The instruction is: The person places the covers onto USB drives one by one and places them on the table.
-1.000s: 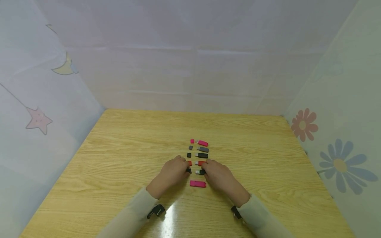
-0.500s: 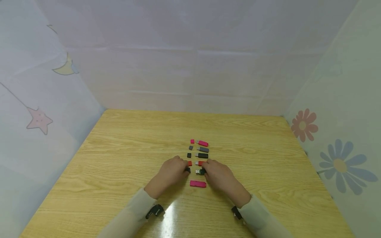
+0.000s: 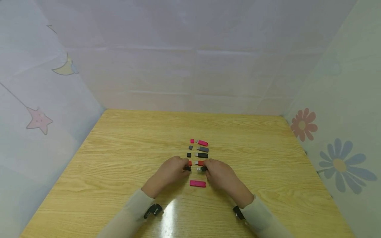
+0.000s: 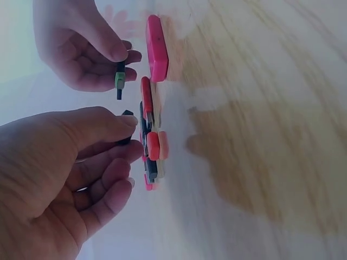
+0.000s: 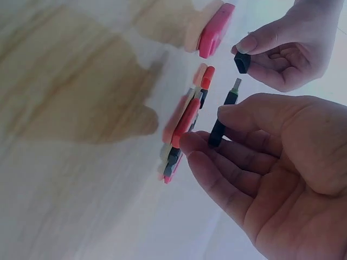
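Where the left hand (image 3: pixel 169 172) was: lower centre, pinching a black cap (image 5: pixel 242 63)
Right hand (image 3: pixel 221 174): pinched a black memory stick (image 5: pixel 231 100)

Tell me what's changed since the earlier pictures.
In the head view, the black cap in the left hand and the black USB stick in the right hand have shifted slightly up the picture, away from the nearest pink stick. Neither was visibly let go. That stick, the red stick and the gray stick stayed put.

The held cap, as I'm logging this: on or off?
Off: left hand pinches the cap; right hand holds the USB stick apart, its plug bare.
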Demonstrator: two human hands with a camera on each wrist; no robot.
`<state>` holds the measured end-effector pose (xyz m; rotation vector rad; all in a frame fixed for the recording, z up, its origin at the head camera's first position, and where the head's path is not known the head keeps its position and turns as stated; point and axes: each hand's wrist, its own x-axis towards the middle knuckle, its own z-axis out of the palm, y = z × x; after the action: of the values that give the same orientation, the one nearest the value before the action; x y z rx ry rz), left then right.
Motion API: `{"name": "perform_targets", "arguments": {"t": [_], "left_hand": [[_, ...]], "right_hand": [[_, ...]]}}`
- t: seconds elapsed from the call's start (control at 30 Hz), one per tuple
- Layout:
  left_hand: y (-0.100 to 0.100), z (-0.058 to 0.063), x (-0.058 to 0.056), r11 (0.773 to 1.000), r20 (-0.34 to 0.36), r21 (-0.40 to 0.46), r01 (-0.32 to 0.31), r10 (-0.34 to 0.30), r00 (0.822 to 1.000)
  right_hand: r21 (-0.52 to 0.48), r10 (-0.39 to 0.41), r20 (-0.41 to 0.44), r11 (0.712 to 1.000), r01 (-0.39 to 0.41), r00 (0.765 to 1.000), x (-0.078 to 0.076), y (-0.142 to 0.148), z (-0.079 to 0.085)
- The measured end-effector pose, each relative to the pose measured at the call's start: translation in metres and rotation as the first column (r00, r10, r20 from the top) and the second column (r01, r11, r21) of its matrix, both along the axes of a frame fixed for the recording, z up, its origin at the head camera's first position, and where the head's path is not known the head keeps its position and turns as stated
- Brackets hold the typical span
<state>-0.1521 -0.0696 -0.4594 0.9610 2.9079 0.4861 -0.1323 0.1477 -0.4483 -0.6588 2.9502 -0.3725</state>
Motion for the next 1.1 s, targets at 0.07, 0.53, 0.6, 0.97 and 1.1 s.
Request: {"name": "perform_targets", "arguments": {"t": [0.07, 0.53, 0.6, 0.97, 1.1], "left_hand": [[-0.001, 0.0, 0.0, 1.0, 0.0, 0.016, -0.001, 0.001, 1.0], [-0.0024, 0.0085, 0.0029, 0.997, 0.052, 0.078, -0.015, 0.011, 0.999], [-0.0026, 0.0091, 0.0029, 0.997, 0.054, 0.078, -0.015, 0.011, 0.998], [-0.0046, 0.0068, 0.002, 0.995, 0.004, 0.095, 0.041, -0.042, 0.999], [-0.005, 0.0068, 0.003, 0.994, -0.003, 0.098, 0.045, -0.045, 0.999]], "right_hand": [[-0.007, -0.004, -0.004, 1.0, 0.004, 1.0, 0.0006, 0.0006, 0.0015], [-0.098, -0.028, 0.026, 0.995, 0.031, 0.999, 0.0029, 0.0047, 0.0049], [-0.111, -0.022, 0.015, 0.994, 0.023, 1.0, 0.003, 0.0054, 0.0051], [-0.12, 0.02, -0.062, 0.992, -0.027, 0.998, 0.0051, 0.0092, 0.0083], [-0.126, 0.018, -0.074, 0.992, -0.027, 0.997, 0.0057, 0.0101, 0.0093]]}}
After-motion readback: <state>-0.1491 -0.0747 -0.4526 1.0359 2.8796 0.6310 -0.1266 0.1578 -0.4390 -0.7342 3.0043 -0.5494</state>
